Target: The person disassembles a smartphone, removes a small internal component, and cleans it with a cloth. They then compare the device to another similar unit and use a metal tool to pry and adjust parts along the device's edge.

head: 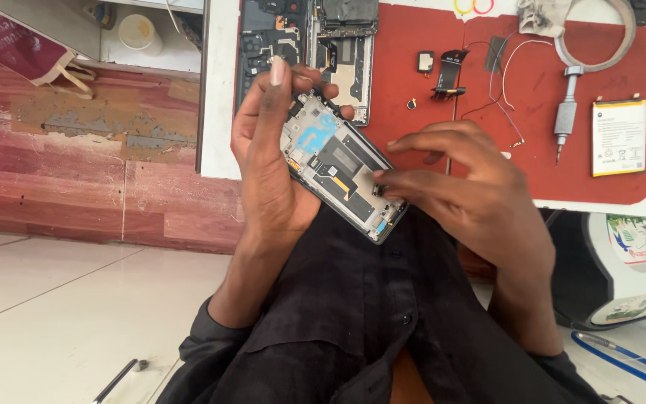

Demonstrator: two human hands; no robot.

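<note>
Counter (pixel 443 90), red mat, beyond both hands | opened phone frame (pixel 342 164) clasped in left hand (pixel 267 161) | right hand (pixel 461 198) pinching small part (pixel 377 191) at lower end | likely step: seating part; next: gentle, precise press

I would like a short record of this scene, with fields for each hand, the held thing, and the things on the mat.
left hand: grips the opened phone frame from its side, above the lap
right hand: fingers pinch a small part at the frame's lower end
red mat: bears the loose things
on mat: white battery, screwdriver, flex cable, second opened phone
</note>
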